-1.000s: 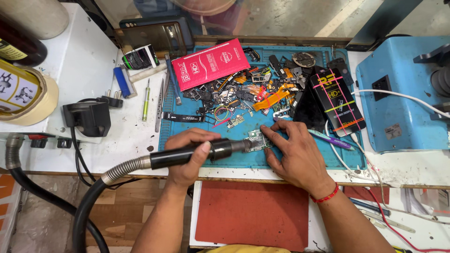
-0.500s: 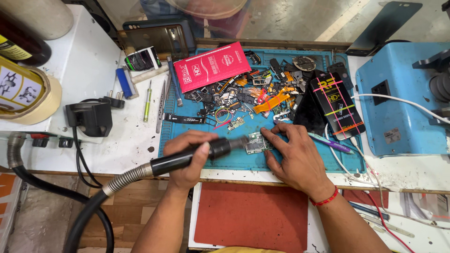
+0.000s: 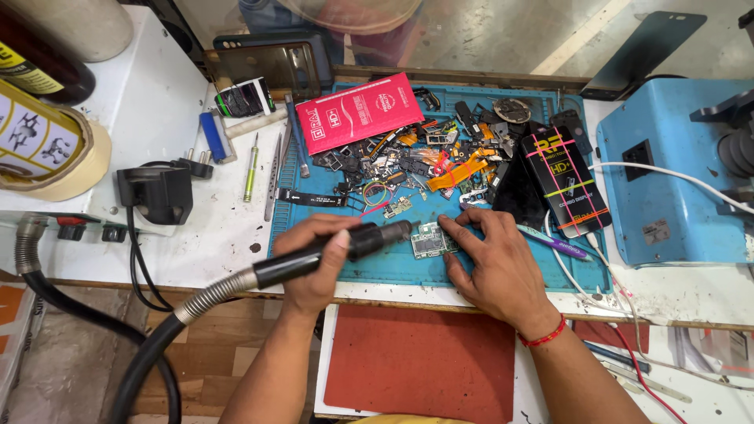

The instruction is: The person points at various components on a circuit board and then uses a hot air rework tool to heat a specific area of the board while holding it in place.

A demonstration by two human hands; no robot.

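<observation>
My left hand (image 3: pixel 314 263) grips a black hot-air handpiece (image 3: pixel 338 247) with a ribbed hose (image 3: pixel 149 353) trailing down to the left. Its nozzle points right at a small green circuit board (image 3: pixel 429 240) lying on the blue work mat (image 3: pixel 377 263). My right hand (image 3: pixel 495 267) rests flat on the mat, its fingertips touching the board's right edge and pinning it. A red thread band circles that wrist.
A heap of small phone parts and flex cables (image 3: pixel 424 165) covers the mat's far half, with a red packet (image 3: pixel 369 110) and a black packet (image 3: pixel 565 184). A blue machine (image 3: pixel 675 180) stands at right. Tweezers and a screwdriver (image 3: pixel 259 173) lie left, near a black plug adapter (image 3: pixel 157 192).
The handpiece has tilted so its hose end dips lower left, nozzle still at the board. My right hand stays on the board. The view has shifted slightly.
</observation>
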